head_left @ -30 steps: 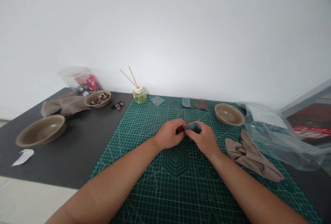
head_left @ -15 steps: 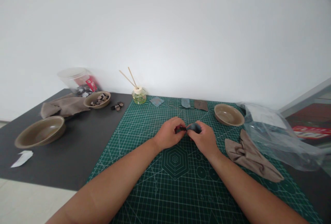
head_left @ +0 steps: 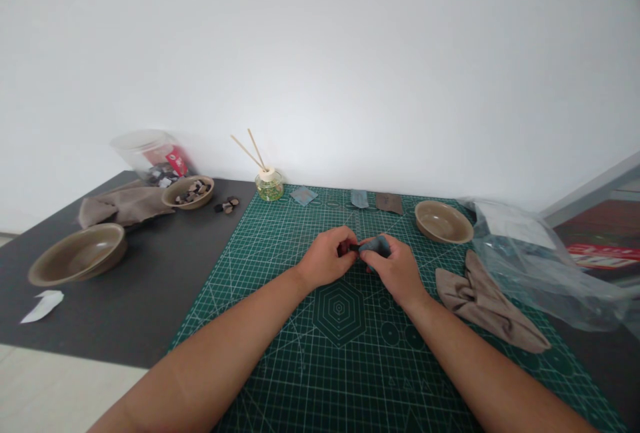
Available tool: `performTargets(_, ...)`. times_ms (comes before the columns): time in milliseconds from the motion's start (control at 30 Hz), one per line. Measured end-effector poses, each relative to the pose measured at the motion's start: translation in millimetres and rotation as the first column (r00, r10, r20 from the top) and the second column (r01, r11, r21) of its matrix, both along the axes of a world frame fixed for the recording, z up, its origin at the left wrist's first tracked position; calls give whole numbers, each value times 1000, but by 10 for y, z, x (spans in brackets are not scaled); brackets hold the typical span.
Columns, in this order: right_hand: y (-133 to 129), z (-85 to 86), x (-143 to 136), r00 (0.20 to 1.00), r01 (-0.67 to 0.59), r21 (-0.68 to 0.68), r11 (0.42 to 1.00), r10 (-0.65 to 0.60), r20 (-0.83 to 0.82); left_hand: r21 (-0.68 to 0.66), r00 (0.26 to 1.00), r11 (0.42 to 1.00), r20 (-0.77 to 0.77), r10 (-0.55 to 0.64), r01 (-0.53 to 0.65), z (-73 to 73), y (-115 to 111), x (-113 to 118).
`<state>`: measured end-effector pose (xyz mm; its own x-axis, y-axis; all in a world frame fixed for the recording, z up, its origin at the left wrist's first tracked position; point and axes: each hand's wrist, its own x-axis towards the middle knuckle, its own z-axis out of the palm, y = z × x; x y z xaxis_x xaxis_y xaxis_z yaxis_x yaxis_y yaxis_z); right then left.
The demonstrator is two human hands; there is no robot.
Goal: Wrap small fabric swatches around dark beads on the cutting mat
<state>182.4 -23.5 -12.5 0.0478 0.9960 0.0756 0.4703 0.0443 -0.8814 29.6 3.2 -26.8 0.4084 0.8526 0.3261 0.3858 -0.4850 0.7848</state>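
Over the middle of the green cutting mat (head_left: 280, 239), my two hands meet fingertip to fingertip. My left hand (head_left: 327, 257) pinches a small dark piece (head_left: 354, 247), too small to identify. In my right hand (head_left: 397, 269) is a blue-grey cloth (head_left: 374, 244), bunched between thumb and fingers and touching the dark piece. The fingers of both hands are closed, and their undersides are hidden. A crumpled brown cloth (head_left: 493, 306) lies to the right of my right hand.
A bowl (head_left: 444, 223) and plastic bag (head_left: 530, 259) are at right. Fabric squares (head_left: 389, 203) and a reed diffuser (head_left: 269, 185) line the back. Left stand a bowl of small pieces (head_left: 187, 194), a large bowl (head_left: 80, 256), another cloth (head_left: 127, 205), a clear tub (head_left: 150, 153) and white paper (head_left: 43, 306).
The blue-grey cloth has shifted very slightly left at my right fingertips. My hands otherwise stay almost where they were.
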Motion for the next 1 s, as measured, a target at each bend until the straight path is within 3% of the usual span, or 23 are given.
performTargets(400,7,-14,0,990,33,34,999,-38,135,-7,1000,1000,-18,-20,20,-4,-1,3)
performTargets(1000,7,-13,5,997,9,-8,1000,-8,82,88,999,995,14,-47,46,-13,3,-11)
